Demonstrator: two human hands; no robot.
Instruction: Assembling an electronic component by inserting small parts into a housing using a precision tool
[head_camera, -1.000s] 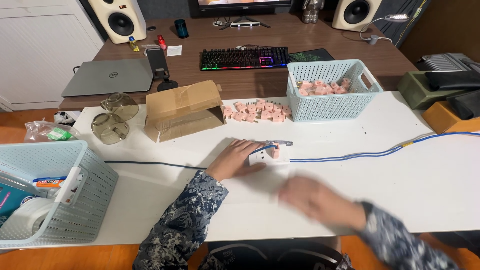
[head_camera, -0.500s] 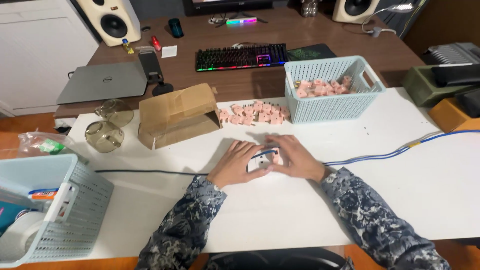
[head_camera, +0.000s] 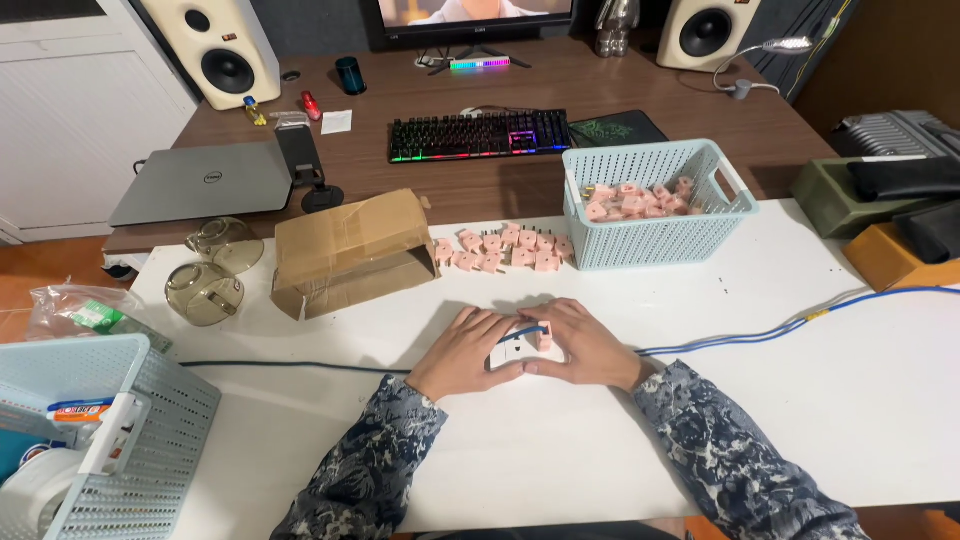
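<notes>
I see a small white socket block (head_camera: 512, 352) lying flat on the white surface (head_camera: 880, 400), pinched between my two hands directly in front of me. A pink plug piece (head_camera: 545, 341) sits against its right end, and a blue cable (head_camera: 800, 325) runs from that spot out to the right, across the surface and off its far right edge. A thin dark cable (head_camera: 290, 365) trails away to the left.

My left hand (head_camera: 466, 352) cups the block from the left, its fingers (head_camera: 490, 335) curled part way and resting on the top and near edge. My right hand (head_camera: 583, 345) closes in from the right, fingers bent around the pink piece and the block's right end. Both hands are half closed on the block; neither is clenched, and I cannot tell how firmly either grips. The block's long axis appears to run left to right, in line between the two sets of fingers, so each hand is equally near, one at each end.

Beyond the fingers, a loose row of pink plug pieces (head_camera: 500, 248) lies on the surface, with a pale blue basket (head_camera: 650, 240) holding more of them just to its right. Beyond and left of the fingers, a brown cardboard box (head_camera: 350, 250) lies on its side. Far to the left near me stands another pale blue basket (head_camera: 150, 440).
</notes>
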